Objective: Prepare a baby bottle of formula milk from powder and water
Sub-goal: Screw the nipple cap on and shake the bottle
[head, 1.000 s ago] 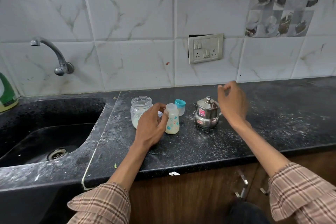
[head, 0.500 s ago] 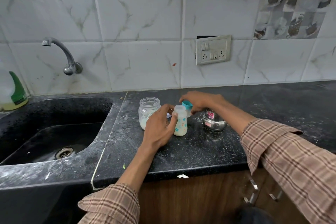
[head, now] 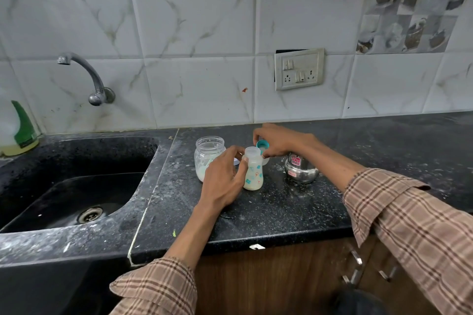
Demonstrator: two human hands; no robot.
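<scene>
A small baby bottle (head: 253, 172) with cartoon prints stands uncapped on the black counter (head: 294, 210), filled with pale milk. My left hand (head: 224, 178) holds it by the neck and side. Just behind it, my right hand (head: 277, 142) grips the teal-ringed bottle cap (head: 262, 145), tilted, right beside the bottle's mouth. An open glass jar (head: 208, 157) with white powder at its bottom stands left of the bottle, partly behind my left hand. A small steel pot (head: 300, 170) sits to the right, its top hidden by my right forearm.
A black sink (head: 74, 186) with a drain lies to the left, under a wall tap (head: 88, 77). A green-and-white bottle (head: 19, 130) stands at the far left edge. White powder dusts the counter. A switch socket (head: 299, 69) is on the tiled wall.
My right hand swung from above the steel pot leftward to the teal cap, took hold of it and tilted it up beside the bottle's mouth. My left hand stayed on the bottle.
</scene>
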